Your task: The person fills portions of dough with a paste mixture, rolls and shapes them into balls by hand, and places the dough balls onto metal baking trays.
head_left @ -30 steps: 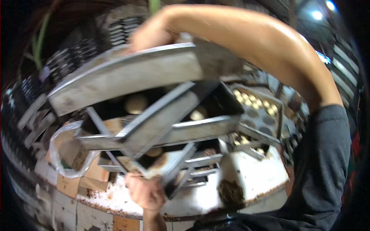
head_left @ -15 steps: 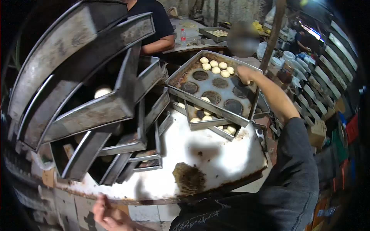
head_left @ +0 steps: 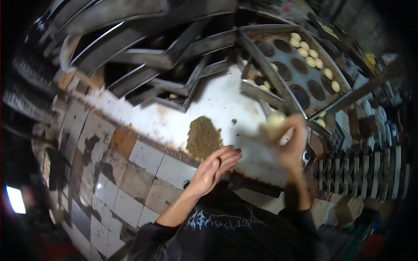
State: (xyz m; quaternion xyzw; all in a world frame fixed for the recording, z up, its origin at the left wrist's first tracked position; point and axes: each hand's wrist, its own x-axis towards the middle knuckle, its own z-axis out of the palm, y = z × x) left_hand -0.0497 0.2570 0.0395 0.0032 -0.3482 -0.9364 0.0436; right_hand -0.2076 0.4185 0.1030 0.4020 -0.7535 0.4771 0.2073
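My right hand (head_left: pixel 294 141), smeared by motion, is over the right part of the white table with a pale dough ball (head_left: pixel 275 125) at its fingers. Near the front edge, my left hand (head_left: pixel 215 169) has its fingers stretched out and holds nothing. Just beyond its fingertips lies a brown crumbly heap (head_left: pixel 203 138). A metal tray (head_left: pixel 291 91) with dark round marks on its bottom stands at the upper right. Several dough balls (head_left: pixel 310 61) line its far side. Beneath it, another tray (head_left: pixel 266 96) holds more dough balls, partly hidden.
Stacked metal trays (head_left: pixel 148 58) with angled walls crowd the table's upper left. The white tabletop (head_left: pixel 226 98) has a stained front edge. Tiled floor (head_left: pixel 130 182) lies at the lower left, and a rack of metal pieces (head_left: pixel 361 172) stands at the right.
My right hand has come back from the tray toward me, now with a dough ball. My left hand has risen to the table's front edge. The view has turned and tilted down.
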